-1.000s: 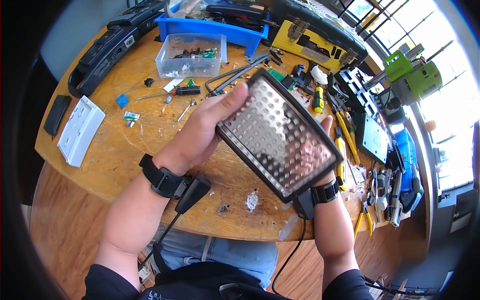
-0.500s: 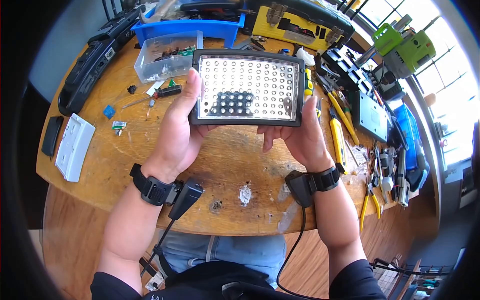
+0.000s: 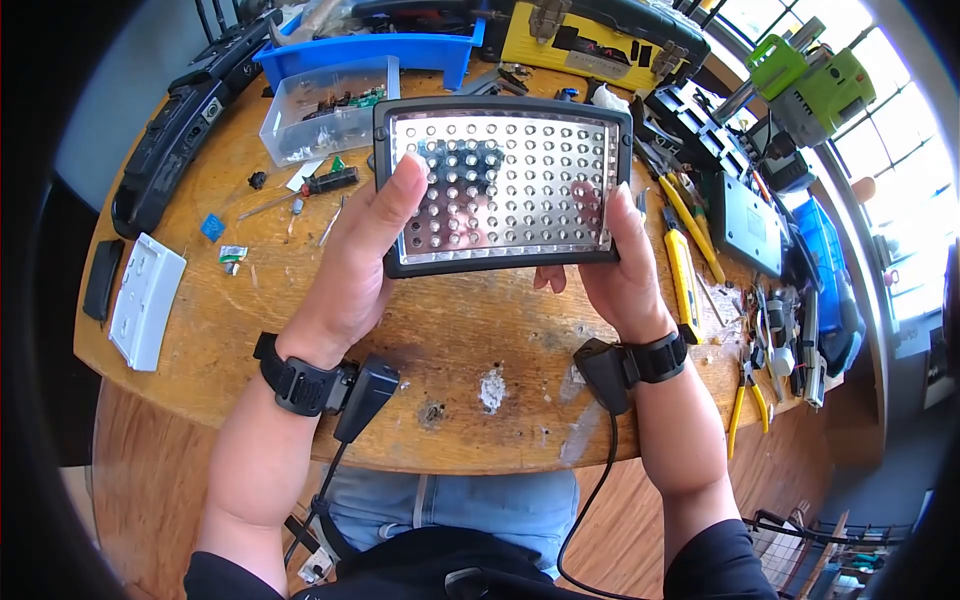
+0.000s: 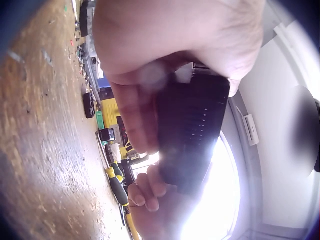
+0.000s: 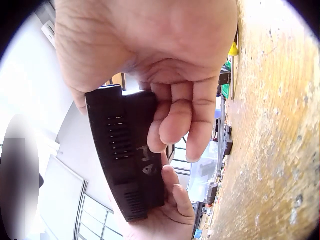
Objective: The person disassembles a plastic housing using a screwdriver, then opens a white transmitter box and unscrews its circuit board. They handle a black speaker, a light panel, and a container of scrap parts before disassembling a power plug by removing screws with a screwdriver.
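**LED panel (image 3: 508, 190) gripped at both ends above the tabletop (image 3: 480, 330)**

The LED panel was supported above the middle of the tabletop, off its surface, with the lamp face turned toward the person. Its left end was gripped by the left hand (image 3: 345, 250), the thumb laid over the face and the fingers behind. Its right end was gripped by the right hand (image 3: 632, 270), the thumb on the rim and the fingers curled behind, by the vented back.

The body was judged stiff and fairly light; the clear face was judged slippery and easily scratched or cracked. Hold was judged best taken on the black rim at the short ends.

Yellow-handled pliers (image 3: 740, 415) were located by the near right corner of the tabletop. A white housing (image 3: 147, 302) was positioned near the left edge. Toward the far edge, a clear box (image 3: 325, 130), a blue bin (image 3: 375, 58) and a yellow toolbox (image 3: 580, 62) were arranged.
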Action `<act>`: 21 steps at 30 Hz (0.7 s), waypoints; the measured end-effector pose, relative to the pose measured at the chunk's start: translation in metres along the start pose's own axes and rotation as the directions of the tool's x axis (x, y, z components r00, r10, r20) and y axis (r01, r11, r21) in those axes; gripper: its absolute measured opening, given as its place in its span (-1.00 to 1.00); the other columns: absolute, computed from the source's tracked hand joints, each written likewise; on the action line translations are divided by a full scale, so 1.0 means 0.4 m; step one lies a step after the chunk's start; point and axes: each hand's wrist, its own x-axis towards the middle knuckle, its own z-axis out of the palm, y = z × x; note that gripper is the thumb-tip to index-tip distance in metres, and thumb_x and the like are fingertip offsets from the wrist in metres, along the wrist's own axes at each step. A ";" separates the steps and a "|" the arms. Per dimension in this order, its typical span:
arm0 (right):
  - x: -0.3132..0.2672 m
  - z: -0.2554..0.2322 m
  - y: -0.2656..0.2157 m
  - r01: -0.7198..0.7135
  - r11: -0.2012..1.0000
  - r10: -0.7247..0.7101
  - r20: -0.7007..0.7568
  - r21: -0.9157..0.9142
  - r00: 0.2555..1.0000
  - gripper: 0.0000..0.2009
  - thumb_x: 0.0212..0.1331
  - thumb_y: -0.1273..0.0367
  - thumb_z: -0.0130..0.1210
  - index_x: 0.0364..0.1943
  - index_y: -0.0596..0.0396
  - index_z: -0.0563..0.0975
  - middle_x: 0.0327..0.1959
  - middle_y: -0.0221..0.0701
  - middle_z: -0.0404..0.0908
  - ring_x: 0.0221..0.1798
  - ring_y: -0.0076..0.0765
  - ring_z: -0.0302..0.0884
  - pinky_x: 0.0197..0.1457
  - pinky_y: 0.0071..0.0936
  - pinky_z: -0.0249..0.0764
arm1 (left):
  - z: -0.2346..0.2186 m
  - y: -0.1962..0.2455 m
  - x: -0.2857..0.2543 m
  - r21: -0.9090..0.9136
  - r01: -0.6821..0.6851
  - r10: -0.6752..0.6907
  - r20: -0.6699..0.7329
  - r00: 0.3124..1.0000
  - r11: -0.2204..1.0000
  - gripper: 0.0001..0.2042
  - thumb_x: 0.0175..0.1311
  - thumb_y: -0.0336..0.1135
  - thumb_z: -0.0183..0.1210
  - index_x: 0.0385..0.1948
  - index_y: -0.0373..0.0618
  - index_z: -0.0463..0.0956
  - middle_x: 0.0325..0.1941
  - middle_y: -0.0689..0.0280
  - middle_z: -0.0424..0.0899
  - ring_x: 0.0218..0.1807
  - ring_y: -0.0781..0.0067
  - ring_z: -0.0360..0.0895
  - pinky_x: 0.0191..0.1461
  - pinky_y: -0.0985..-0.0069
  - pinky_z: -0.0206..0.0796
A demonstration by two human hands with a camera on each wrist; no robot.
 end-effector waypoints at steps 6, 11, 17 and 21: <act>-0.005 0.017 -0.007 -0.005 1.000 0.006 -0.078 0.013 0.997 -0.51 0.24 0.01 -0.11 -0.13 0.23 0.44 -0.41 -0.34 0.57 -0.51 -0.48 0.51 -0.49 -0.60 0.40 | 0.006 0.006 -0.005 0.008 -0.027 0.027 -0.045 0.999 1.000 -0.39 0.22 0.17 0.02 0.05 -0.25 0.37 -0.02 0.22 0.56 -0.05 0.52 0.53 0.10 0.58 0.31; -0.007 0.009 -0.006 0.015 1.000 -0.015 0.024 -0.005 1.000 -0.49 0.22 0.00 -0.08 -0.11 0.24 0.42 -0.40 -0.31 0.56 -0.52 -0.49 0.50 -0.48 -0.60 0.42 | 0.004 0.007 -0.011 -0.045 -0.016 0.014 -0.033 0.999 0.999 -0.43 0.22 0.13 0.07 0.01 -0.25 0.40 -0.07 0.26 0.58 -0.07 0.56 0.52 0.07 0.60 0.31; -0.003 0.011 -0.006 0.011 1.000 -0.011 -0.018 -0.002 1.000 -0.49 0.21 0.02 -0.09 -0.09 0.26 0.41 -0.39 -0.30 0.56 -0.50 -0.47 0.51 -0.50 -0.60 0.41 | 0.004 0.001 -0.008 -0.056 0.020 -0.024 -0.072 0.997 0.998 -0.45 0.21 0.11 0.08 -0.01 -0.24 0.41 -0.09 0.27 0.58 -0.08 0.58 0.52 0.06 0.61 0.31; -0.001 0.014 -0.004 0.013 1.000 -0.013 -0.039 0.009 0.999 -0.47 0.20 0.01 -0.10 -0.10 0.30 0.42 -0.40 -0.27 0.57 -0.52 -0.45 0.51 -0.50 -0.59 0.40 | -0.006 -0.004 -0.008 -0.048 0.034 -0.036 -0.031 0.999 0.998 -0.40 0.18 0.17 0.09 -0.03 -0.26 0.41 -0.10 0.27 0.58 -0.08 0.58 0.51 0.06 0.59 0.31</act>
